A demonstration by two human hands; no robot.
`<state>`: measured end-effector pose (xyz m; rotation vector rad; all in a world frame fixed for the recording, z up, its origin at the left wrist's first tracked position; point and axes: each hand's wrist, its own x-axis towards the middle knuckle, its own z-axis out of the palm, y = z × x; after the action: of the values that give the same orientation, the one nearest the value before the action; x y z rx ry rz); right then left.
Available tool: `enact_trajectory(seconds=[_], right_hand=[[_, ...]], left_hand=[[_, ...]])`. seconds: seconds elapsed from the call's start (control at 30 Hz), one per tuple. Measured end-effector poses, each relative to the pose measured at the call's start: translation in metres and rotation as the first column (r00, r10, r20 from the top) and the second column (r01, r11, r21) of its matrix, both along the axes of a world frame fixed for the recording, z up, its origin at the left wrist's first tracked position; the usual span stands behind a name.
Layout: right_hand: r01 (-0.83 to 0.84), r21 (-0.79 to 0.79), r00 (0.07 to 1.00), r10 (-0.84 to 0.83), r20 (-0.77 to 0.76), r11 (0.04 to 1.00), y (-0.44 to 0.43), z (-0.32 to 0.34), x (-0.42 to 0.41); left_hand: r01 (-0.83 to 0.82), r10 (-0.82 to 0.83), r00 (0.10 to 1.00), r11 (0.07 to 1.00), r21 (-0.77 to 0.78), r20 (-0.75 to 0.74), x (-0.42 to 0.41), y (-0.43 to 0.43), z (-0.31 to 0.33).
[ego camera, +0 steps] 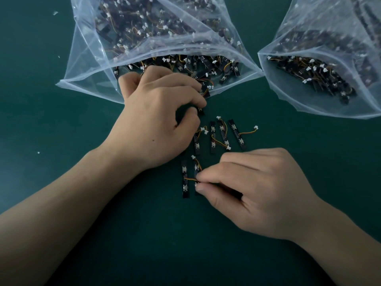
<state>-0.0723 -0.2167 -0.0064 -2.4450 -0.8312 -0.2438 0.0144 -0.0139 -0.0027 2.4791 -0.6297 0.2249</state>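
Green mat (61, 145) spreads wide around both forearms. At the open bag (90, 77) lip, the left hand (156, 120) pinches what looks like a black strip (201, 111). The right hand (257, 193) pinches a wired strip (195, 167), just below the loose strips (213, 139).

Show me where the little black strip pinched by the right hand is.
In the head view, the black strip lies near the middle of the green table, pinched by the right hand, with another strip just to its left.

Dim, soft light; slight blur; edges warped.
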Motion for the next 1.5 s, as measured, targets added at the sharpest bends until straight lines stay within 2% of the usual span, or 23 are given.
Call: enact_trajectory(seconds=[0.3,0.53,0.63,0.7,0.8,0.87,0.97,1.13,1.5], right_hand=[[-0.011,0.009,1.0,0.011,-0.012,1.0,-0.001,-0.001,0.0],[-0.022,0.028,1.0,0.022,-0.002,0.999,-0.001,-0.002,0.0],[-0.008,0.06,1.0,0.008,0.005,0.998,-0.001,-0.002,0.0],[0.035,0.135,0.999,-0.034,-0.011,0.99,-0.001,-0.001,0.0],[0.15,0.301,0.988,-0.152,-0.018,0.942,-0.004,0.003,0.001],[0.23,0.343,0.97,-0.243,-0.005,0.911,-0.007,0.004,0.004],[0.263,0.331,0.961,-0.275,-0.011,0.906,-0.011,0.003,0.008],[0.253,0.304,0.958,-0.281,0.05,0.918,-0.012,0.001,0.011],[0.286,0.297,0.935,-0.333,0.119,0.911,-0.02,0.005,0.016]], left_hand=[[0.034,-0.032,0.999,0.997,0.063,-0.027,-0.001,-0.001,0.001],[0.024,-0.023,0.999,0.999,0.044,-0.026,0.0,0.0,-0.001],[0.026,-0.026,1.0,0.999,-0.037,0.006,-0.001,0.001,-0.001],[0.059,-0.053,0.997,0.991,-0.119,0.05,-0.001,0.002,0.0],[0.21,-0.178,0.972,0.951,-0.225,0.152,0.0,0.004,0.002],[0.317,-0.275,0.943,0.915,-0.25,0.189,-0.001,0.003,0.002],[0.415,-0.378,0.907,0.872,-0.258,0.184,-0.003,0.0,0.001],[0.486,-0.463,0.874,0.837,-0.252,0.146,-0.003,-0.001,-0.001],[0.43,-0.421,0.902,0.858,-0.282,0.095,-0.005,0.0,-0.001]])
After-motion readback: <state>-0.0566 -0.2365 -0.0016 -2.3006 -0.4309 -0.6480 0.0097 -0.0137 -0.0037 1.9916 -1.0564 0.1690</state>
